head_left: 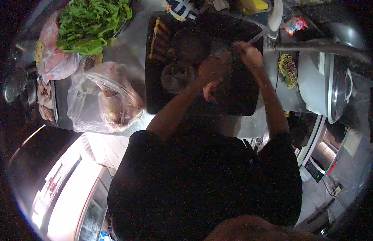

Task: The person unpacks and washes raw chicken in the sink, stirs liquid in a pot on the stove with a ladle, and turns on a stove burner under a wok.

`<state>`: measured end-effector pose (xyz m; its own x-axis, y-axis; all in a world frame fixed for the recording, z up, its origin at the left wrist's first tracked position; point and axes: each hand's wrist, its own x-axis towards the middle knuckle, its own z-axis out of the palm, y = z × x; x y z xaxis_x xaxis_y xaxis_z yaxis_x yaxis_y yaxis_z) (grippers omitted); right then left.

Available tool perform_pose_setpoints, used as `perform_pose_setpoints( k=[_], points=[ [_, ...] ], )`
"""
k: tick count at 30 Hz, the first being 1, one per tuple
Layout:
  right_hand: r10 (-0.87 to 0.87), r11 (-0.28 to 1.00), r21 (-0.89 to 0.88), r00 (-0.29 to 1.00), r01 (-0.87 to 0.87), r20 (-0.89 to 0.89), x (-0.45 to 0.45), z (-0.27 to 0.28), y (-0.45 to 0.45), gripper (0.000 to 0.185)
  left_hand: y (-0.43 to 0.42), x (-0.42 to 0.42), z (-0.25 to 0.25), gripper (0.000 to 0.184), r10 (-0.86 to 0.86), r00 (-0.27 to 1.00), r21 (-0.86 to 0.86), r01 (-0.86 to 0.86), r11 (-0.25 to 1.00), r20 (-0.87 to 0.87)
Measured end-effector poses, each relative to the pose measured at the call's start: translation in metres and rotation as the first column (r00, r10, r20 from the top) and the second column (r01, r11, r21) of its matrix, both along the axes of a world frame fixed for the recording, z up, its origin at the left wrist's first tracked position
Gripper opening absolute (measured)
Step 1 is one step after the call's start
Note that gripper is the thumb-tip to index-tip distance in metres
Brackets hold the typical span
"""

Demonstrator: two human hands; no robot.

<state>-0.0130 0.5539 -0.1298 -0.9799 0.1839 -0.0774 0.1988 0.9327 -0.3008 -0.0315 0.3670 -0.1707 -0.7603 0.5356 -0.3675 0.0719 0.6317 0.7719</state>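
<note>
- Since it's dim, can't tell if left hand (213,69) or right hand (250,56) fingers pinch anything.
- Meat piece (209,92): just near of left hand, in or over sink (240,105).
- Left tabletop (133,48): tray (55,100) holds pieces (44,98), bag (84,105) looks loaded; probably partway.

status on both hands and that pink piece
Left hand over dark sink, right hand toward its right side; grips unclear. Pink piece by left hand. Round vessels at sink's left, clear of both hands.

meat pc (209,91) | pinkish, raw-lkg | just by l hand (213,70) | in/over dk sink (239,98)
</note>
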Motion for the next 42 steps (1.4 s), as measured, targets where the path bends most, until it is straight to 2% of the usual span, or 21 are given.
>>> perform_pose_setpoints(
  k=[3, 6, 9, 12, 13, 15, 17, 18, 21, 23, 24, 27, 28, 30, 32, 33, 36, 38, 39, 41, 42],
  points=[
    [0.195, 0.981, 0.009, 0.974, -0.195, -0.112, 0.008, 0.009, -0.008, 0.022, -0.007, 0.004, 0.002, 0.032, -0.146, 0.952, 0.0, 0.151, 0.988, -0.271],
    [0.376, 0.925, 0.037, 0.9, -0.377, -0.223, 0.013, 0.022, -0.019, 0.024, -0.005, 0.005, 0.003, 0.029, -0.217, 0.87, -0.057, 0.214, 0.975, -0.442],
    [0.403, 0.915, 0.057, 0.912, -0.399, -0.08, 0.012, 0.027, -0.021, 0.027, -0.003, 0.005, 0.0, 0.027, -0.266, 0.767, -0.14, 0.228, 0.964, -0.584],
    [0.391, 0.901, 0.174, 0.917, -0.398, 0.074, 0.012, 0.01, -0.021, 0.027, -0.002, 0.005, -0.003, 0.025, -0.291, 0.664, -0.225, 0.186, 0.956, -0.688],
    [0.436, 0.871, 0.219, 0.897, -0.44, 0.07, 0.012, 0.01, -0.021, 0.027, -0.001, 0.006, -0.005, 0.025, -0.295, 0.64, -0.244, 0.17, 0.955, -0.709],
    [0.522, 0.799, 0.308, 0.85, -0.516, 0.069, 0.012, 0.012, -0.02, 0.027, 0.0, 0.003, -0.011, 0.024, -0.308, 0.616, -0.221, 0.215, 0.951, -0.725],
    [0.578, 0.795, 0.242, 0.815, -0.556, -0.027, 0.012, 0.017, -0.021, 0.027, -0.001, -0.003, -0.02, 0.024, -0.369, 0.677, -0.14, 0.369, 0.919, -0.636],
    [0.6, 0.791, 0.208, 0.796, -0.576, -0.077, 0.011, 0.021, -0.023, 0.027, -0.002, -0.002, -0.02, 0.025, -0.396, 0.679, -0.179, 0.369, 0.912, -0.619],
    [0.471, 0.87, 0.102, 0.874, -0.482, 0.117, 0.0, 0.032, -0.025, 0.028, -0.002, -0.003, -0.018, 0.028, -0.471, 0.674, -0.292, 0.37, 0.882, -0.568],
    [0.425, 0.905, 0.017, 0.905, -0.425, 0.019, -0.002, 0.039, -0.027, 0.027, -0.001, -0.005, -0.014, 0.03, -0.519, 0.67, -0.364, 0.373, 0.854, -0.531],
    [0.397, 0.917, -0.029, 0.918, -0.397, -0.028, -0.002, 0.041, -0.027, 0.026, -0.002, -0.007, -0.008, 0.03, -0.501, 0.716, -0.323, 0.386, 0.864, -0.486],
    [0.235, 0.907, 0.255, 0.905, -0.336, 0.355, -0.019, 0.02, -0.008, 0.024, -0.011, -0.015, 0.032, 0.031, -0.433, 0.832, -0.202, 0.385, 0.901, -0.348],
    [0.19, 0.943, 0.212, 0.94, -0.255, 0.283, -0.018, 0.012, 0.005, 0.025, -0.018, -0.015, 0.054, 0.032, -0.399, 0.864, -0.166, 0.364, 0.917, -0.307],
    [0.08, 0.99, 0.106, 0.987, -0.095, 0.139, -0.016, -0.001, 0.029, 0.028, -0.019, -0.016, 0.052, 0.033, -0.317, 0.893, -0.073, 0.311, 0.948, -0.318],
    [0.095, 0.986, 0.119, 0.978, -0.118, 0.185, -0.016, -0.005, 0.022, 0.031, -0.014, -0.011, 0.012, 0.033, -0.211, 0.891, 0.052, 0.253, 0.966, -0.403],
    [0.099, 0.984, 0.126, 0.973, -0.127, 0.21, -0.015, -0.002, 0.016, 0.032, -0.014, -0.011, 0.019, 0.033, -0.235, 0.896, 0.032, 0.266, 0.963, -0.376],
    [0.132, 0.989, -0.083, 0.982, -0.122, 0.132, -0.008, 0.016, 0.008, 0.031, -0.008, -0.018, 0.031, 0.033, -0.269, 0.885, 0.024, 0.3, 0.954, -0.381],
    [0.279, 0.955, -0.088, 0.959, -0.283, -0.056, -0.002, 0.006, 0.012, 0.029, 0.002, -0.024, 0.003, 0.033, -0.258, 0.862, 0.069, 0.318, 0.946, -0.437],
    [0.346, 0.93, -0.079, 0.926, -0.36, -0.15, 0.0, 0.007, 0.011, 0.027, 0.006, -0.029, -0.001, 0.033, -0.258, 0.86, 0.086, 0.326, 0.941, -0.441],
    [0.442, 0.896, 0.113, 0.885, -0.429, -0.145, 0.005, 0.011, 0.015, 0.025, 0.014, -0.034, -0.008, 0.032, -0.285, 0.893, 0.1, 0.338, 0.936, -0.347],
    [0.487, 0.866, 0.206, 0.863, -0.457, -0.135, 0.007, 0.015, 0.015, 0.024, 0.019, -0.036, -0.014, 0.031, -0.29, 0.865, 0.134, 0.372, 0.919, -0.409]
  ],
)
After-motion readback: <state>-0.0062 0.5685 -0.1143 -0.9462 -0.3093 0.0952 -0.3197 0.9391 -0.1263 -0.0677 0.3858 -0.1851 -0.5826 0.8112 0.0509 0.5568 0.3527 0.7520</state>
